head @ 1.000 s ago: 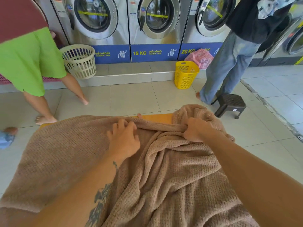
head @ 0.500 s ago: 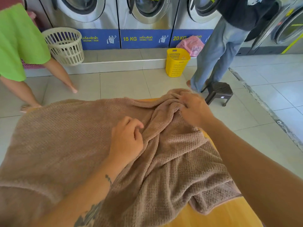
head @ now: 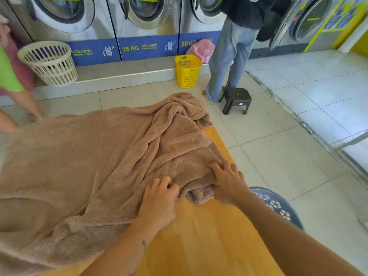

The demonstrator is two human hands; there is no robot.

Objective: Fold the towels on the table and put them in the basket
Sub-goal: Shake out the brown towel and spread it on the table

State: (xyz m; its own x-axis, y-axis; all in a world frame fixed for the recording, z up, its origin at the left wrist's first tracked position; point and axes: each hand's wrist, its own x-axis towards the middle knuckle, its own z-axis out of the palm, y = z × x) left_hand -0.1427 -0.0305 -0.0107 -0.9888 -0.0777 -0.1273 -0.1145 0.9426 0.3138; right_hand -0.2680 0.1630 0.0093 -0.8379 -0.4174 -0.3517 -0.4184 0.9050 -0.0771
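Beyond the far left corner of the table (head: 209, 236) a person in a green shirt (head: 8, 76) stands on the tiles, and a cream basket (head: 49, 62) sits further behind, at the foot of the washing machines (head: 139, 20). The brown towel (head: 79, 166) lies spread over the left and middle part of the table, wrinkled toward the far right corner, its near right corner bunched up. The left hand (head: 159, 202) is at this near edge, fingers curled into the cloth and pinching it. Just to its right, the right hand (head: 229, 184) grips the bunched corner, fingers bent over the top (the thumb is hidden by the fold). Beyond the table's far right corner stand a yellow basket (head: 187, 70) and a dark stool (head: 237, 99). Beside the table's right edge, on the floor, is a blue basket (head: 278, 206), partly behind the right forearm
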